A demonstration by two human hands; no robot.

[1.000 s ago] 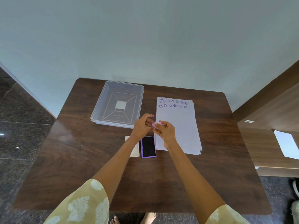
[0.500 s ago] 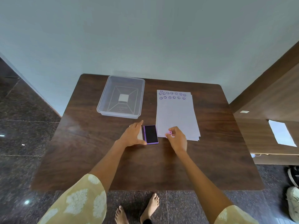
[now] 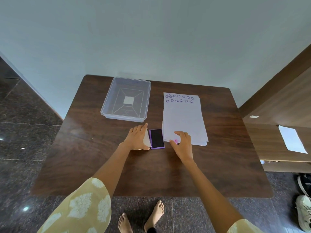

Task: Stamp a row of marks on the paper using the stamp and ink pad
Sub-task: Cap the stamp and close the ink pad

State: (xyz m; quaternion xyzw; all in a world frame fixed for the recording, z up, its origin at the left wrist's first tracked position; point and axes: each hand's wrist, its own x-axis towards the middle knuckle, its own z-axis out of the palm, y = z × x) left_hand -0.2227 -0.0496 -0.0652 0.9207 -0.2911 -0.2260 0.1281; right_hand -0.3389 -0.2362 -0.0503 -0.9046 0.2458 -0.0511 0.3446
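A stack of white paper [image 3: 183, 118] lies on the right half of the table, with two rows of purple smiley marks [image 3: 179, 98] across its far end. The purple ink pad [image 3: 156, 138] sits uncovered just left of the paper's near corner. My left hand [image 3: 137, 138] grips the pad's white lid [image 3: 146, 139], which is tilted up beside the pad. The small pink stamp [image 3: 175, 141] stands at the paper's near edge. My right hand [image 3: 183, 145] hovers over it with fingers spread, the thumb close beside the stamp.
A clear plastic tray [image 3: 103, 112] stands at the back left of the dark wooden table [image 3: 94, 157]. A wooden unit with a white sheet [image 3: 292, 140] is at the right. My bare feet [image 3: 143, 219] and shoes [image 3: 303, 211] are on the floor.
My hands parted and came down to the table. The left went to the ink pad's lid. The right set the pink stamp at the paper's near edge and spread its fingers.
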